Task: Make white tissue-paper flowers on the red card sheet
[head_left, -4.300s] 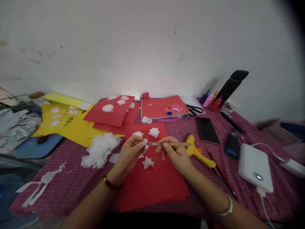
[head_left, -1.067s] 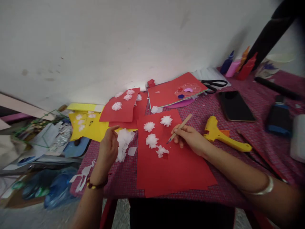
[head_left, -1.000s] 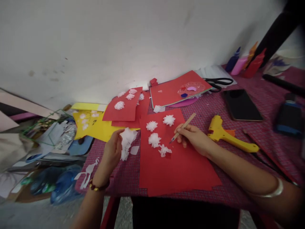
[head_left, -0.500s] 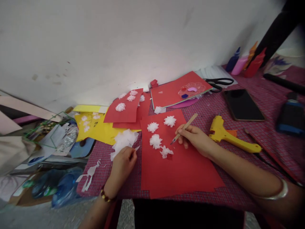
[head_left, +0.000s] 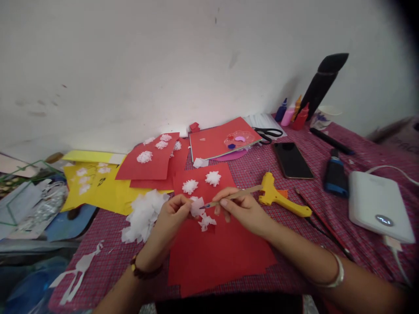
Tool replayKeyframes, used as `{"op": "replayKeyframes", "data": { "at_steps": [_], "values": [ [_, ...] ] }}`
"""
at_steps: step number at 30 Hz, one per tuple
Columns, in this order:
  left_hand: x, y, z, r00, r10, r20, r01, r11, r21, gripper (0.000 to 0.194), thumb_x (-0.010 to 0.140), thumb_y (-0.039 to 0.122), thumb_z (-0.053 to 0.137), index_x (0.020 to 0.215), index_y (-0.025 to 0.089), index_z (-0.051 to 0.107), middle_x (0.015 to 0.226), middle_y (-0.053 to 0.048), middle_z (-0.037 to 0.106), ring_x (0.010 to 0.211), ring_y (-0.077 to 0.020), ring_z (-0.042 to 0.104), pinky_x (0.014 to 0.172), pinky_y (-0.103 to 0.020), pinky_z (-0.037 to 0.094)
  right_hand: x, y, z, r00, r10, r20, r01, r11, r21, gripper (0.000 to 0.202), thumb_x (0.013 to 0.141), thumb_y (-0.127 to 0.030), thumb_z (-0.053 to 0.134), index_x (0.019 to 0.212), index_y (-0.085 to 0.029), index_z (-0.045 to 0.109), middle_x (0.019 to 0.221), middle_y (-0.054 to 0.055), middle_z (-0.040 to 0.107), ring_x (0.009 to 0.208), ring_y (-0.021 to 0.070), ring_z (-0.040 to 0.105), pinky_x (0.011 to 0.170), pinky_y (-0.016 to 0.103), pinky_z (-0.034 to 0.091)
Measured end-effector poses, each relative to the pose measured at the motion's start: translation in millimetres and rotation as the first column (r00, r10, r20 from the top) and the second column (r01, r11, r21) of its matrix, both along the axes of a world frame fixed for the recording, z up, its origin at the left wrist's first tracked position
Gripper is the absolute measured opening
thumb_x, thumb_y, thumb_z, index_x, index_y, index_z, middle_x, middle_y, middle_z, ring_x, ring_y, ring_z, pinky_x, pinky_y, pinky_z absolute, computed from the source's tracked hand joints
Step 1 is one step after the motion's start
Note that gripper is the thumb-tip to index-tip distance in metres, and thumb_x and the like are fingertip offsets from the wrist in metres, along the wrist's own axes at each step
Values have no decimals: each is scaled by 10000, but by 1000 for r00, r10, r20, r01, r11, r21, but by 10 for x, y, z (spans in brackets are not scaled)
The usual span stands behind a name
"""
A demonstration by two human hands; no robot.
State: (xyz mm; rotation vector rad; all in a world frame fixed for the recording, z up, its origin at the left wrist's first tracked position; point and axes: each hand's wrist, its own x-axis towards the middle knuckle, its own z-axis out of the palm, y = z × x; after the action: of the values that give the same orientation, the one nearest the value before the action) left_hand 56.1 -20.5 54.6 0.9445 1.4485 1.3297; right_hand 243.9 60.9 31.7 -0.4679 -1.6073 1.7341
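Observation:
My left hand (head_left: 176,213) pinches a small piece of white tissue paper (head_left: 197,206) between thumb and fingers. Held like a pen in my right hand (head_left: 244,208) is a paintbrush (head_left: 240,194) with a pale wooden handle, its dark tip at the tissue piece. Both hands are over a red paper sheet (head_left: 196,261), which bears white tissue flowers (head_left: 213,178). One ragged flower (head_left: 207,222) lies just below the fingertips; another is mostly hidden behind my left hand. A pile of white tissue pieces (head_left: 140,218) is beside my left hand.
To the right lie a yellow glue gun (head_left: 278,197), a phone (head_left: 293,160), a long red brush (head_left: 322,224) and a white power bank (head_left: 379,207). Behind are scissors (head_left: 270,133), a paint palette (head_left: 240,139), paint bottles (head_left: 288,115) and red cards with flowers (head_left: 149,161).
My left hand has moved right from the pile to over the red sheet with the tissue piece. The paintbrush has come left to meet it. The view has swung right.

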Motion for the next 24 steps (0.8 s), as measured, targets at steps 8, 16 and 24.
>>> {"op": "replayKeyframes", "data": {
  "at_steps": [8, 16, 24],
  "values": [
    [66, -21, 65, 999, 2, 38, -1, 1000, -12, 199, 749, 280, 643, 621, 155, 555, 608, 4, 607, 568, -105, 558, 575, -223, 462, -19, -2, -18, 1000, 2, -2, -2, 1000, -18, 181, 914, -328, 521, 940, -196, 642, 731, -1, 624, 519, 78, 531, 498, 212, 433],
    [87, -1, 31, 967, 68, 246, -73, 997, 13, 158, 696, 248, 735, 780, 168, 627, 694, 13, 647, 596, -94, 586, 576, -213, 496, -21, 3, -6, 999, -26, -45, 25, 999, -24, 162, 910, -334, 525, 941, -198, 607, 756, 2, 664, 483, 70, 541, 474, 210, 444],
    [169, 52, 3, 970, 43, 239, -47, 999, 14, 180, 624, 250, 801, 690, 152, 664, 608, 20, 636, 540, -72, 550, 541, -181, 451, -7, 29, -12, 996, -78, -54, 75, 996, -56, 202, 871, -378, 594, 921, -197, 672, 771, 22, 719, 437, 72, 556, 447, 213, 449]
  ]
}}
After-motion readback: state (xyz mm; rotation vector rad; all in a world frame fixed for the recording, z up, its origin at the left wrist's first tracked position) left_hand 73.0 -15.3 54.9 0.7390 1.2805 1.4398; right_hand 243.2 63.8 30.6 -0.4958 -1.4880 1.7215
